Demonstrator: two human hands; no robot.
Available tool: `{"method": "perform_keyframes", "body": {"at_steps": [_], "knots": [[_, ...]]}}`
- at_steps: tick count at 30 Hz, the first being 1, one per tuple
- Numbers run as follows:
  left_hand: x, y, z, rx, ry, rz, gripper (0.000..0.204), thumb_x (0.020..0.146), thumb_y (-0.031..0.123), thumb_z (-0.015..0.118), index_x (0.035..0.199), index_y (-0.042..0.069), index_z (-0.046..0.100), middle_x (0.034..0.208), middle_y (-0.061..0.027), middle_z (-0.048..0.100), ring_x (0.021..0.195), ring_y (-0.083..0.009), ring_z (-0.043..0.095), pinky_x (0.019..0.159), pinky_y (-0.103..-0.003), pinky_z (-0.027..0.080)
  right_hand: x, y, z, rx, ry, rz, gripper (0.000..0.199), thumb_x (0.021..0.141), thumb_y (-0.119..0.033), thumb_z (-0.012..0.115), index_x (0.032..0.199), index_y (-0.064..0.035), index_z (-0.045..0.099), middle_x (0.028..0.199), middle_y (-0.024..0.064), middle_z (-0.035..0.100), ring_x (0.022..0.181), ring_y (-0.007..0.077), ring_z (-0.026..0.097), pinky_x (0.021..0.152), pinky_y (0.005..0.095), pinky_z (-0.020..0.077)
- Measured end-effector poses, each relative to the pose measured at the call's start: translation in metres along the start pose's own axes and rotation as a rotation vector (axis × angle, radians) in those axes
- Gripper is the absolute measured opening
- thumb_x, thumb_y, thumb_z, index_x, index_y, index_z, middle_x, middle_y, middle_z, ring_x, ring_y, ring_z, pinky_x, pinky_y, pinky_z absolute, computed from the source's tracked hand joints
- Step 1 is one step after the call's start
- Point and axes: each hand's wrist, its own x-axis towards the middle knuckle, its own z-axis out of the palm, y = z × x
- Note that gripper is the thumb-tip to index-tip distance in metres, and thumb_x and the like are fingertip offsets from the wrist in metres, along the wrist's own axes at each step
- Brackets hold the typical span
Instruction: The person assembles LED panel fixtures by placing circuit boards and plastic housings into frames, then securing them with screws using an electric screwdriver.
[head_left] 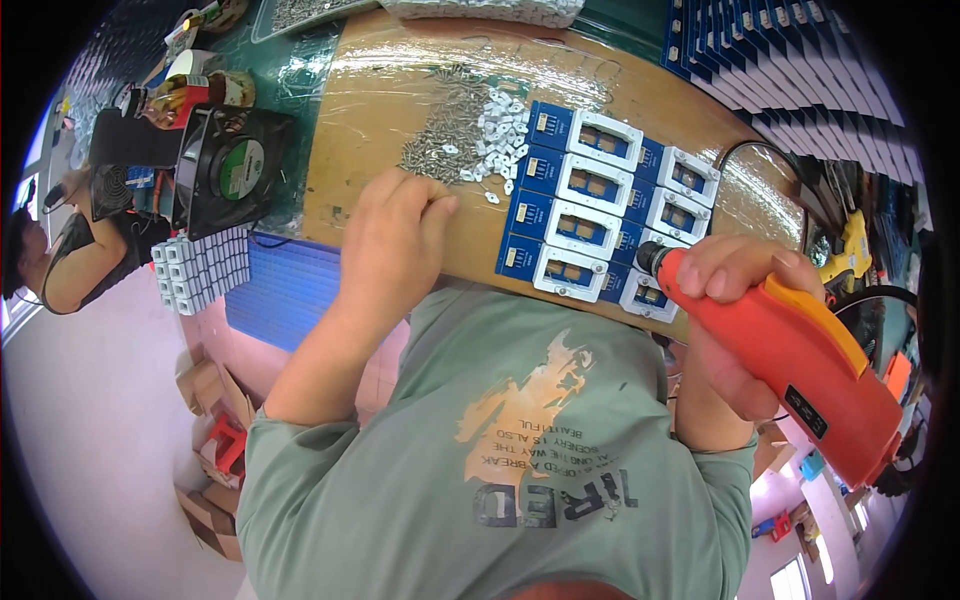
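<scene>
left hand (392,245): palm down on the wooden board (360,120), fingers curled loosely, tips touching the near edge of the screw pile (445,140). Grips nothing that I can see; anything under the palm is hidden.
right hand (735,320): clenched round the orange electric screwdriver (790,365), 4 fingers wrapped over the top of the body.
screwdriver: tilted, black nose (652,258) pointing up-left, touching or just over the nearest row of blue modules (585,215). Cannot tell if the bit is seated.
modules: blue boards with white frames, laid in 2 columns; 4 in the left column, about 4 in the right, so roughly 8. Lowest right one partly hidden by the tool.
loose parts: 1 heap of grey screws, 1 heap of small white plastic pieces (500,135) just right of it, touching the top-left module.
edges: board's near edge runs just under both hands, against the person's green shirt (500,450). Modules sit right at that edge.
open room: bare board left of and above the screw pile; little between the 2 hands.
left of board: 1 black fan (232,165), 1 blue ribbed tray (285,290), block of white parts (200,268).
far right: stacks of blue boards (770,60), 1 yellow tool (850,245).
other person: at far left edge, arm bent, not near the board.
</scene>
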Motion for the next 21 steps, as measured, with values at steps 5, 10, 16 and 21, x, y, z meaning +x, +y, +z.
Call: {"method": "perform_keyframes", "body": {"at_steps": [5,10,16,21], "knots": [[-0.015,-0.012,0.018,0.165,0.221,0.176,0.013,0.082,0.011,0.074,0.094,0.009,0.07,0.086,-0.0063,0.06,0.081,-0.0276,0.059,0.072,-0.04,0.045,0.0,0.001,0.001,-0.03,-0.006,-0.018,0.098,0.083,-0.071,0.066,0.146,-0.0015,0.038,0.1,0.0125,0.059,0.085,0.0266,0.06,0.072,0.0404,0.0508],[-0.021,-0.021,0.023,0.197,0.296,0.315,0.017,0.081,0.012,0.075,0.098,0.011,0.071,0.09,-0.0033,0.063,0.078,-0.0246,0.058,0.07,-0.038,0.042,0.0,-0.005,-0.007,0.094,-0.113,0.043,0.097,0.082,-0.051,0.079,0.149,-0.0019,0.031,0.115,0.0157,0.056,0.102,0.0298,0.057,0.09,0.0427,0.0479],[-0.018,-0.022,0.022,0.115,0.258,0.322,0.019,0.079,0.011,0.077,0.097,0.01,0.07,0.092,-0.0034,0.063,0.081,-0.0256,0.06,0.073,-0.038,0.045,-0.001,-0.004,0.004,-0.06,-0.023,-0.004,0.098,0.083,-0.071,0.066,0.147,-0.0022,0.038,0.103,0.0126,0.058,0.09,0.0269,0.06,0.076,0.0406,0.0506],[-0.015,-0.007,0.019,-0.085,0.201,0.36,0.018,0.073,0.009,0.078,0.089,0.01,0.069,0.094,-0.0037,0.063,0.087,-0.0256,0.06,0.076,-0.039,0.048,0.008,-0.014,0.008,-0.017,-0.077,-0.12,0.098,0.08,-0.07,0.07,0.147,-0.0051,0.04,0.102,0.0089,0.057,0.088,0.0249,0.059,0.074,0.0378,0.0481]]}}
